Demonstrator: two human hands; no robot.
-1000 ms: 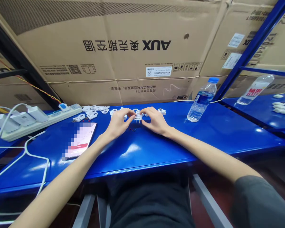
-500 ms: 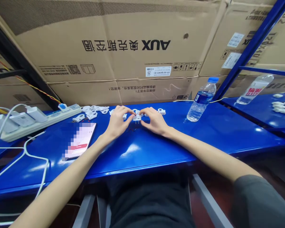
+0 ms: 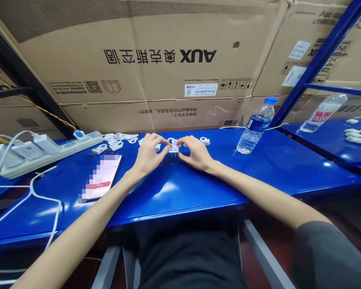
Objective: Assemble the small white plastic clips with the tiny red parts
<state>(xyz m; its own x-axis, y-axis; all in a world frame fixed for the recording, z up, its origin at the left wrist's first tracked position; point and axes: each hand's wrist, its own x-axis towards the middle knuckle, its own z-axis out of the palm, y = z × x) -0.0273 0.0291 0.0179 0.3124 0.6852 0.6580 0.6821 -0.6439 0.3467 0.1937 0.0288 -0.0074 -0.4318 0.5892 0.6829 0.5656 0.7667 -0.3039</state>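
A small white plastic part with two metal prongs [image 3: 174,149] is pinched between both hands just above the blue table [image 3: 198,180]. My left hand [image 3: 149,154] grips its left side with thumb and fingers curled. My right hand [image 3: 195,152] grips its right side the same way. Several more small white plastic parts [image 3: 120,140] lie scattered along the table's far edge behind my hands.
A phone [image 3: 100,178] lies flat to the left. A white power strip [image 3: 48,154] with chargers and cables sits at far left. A water bottle [image 3: 255,126] stands to the right; another bottle [image 3: 321,114] and white pieces rest on the neighbouring blue table. Cardboard boxes [image 3: 156,64] wall the back.
Both hands stay on the white part; the fingers shift very slightly around it. Nothing else has moved.
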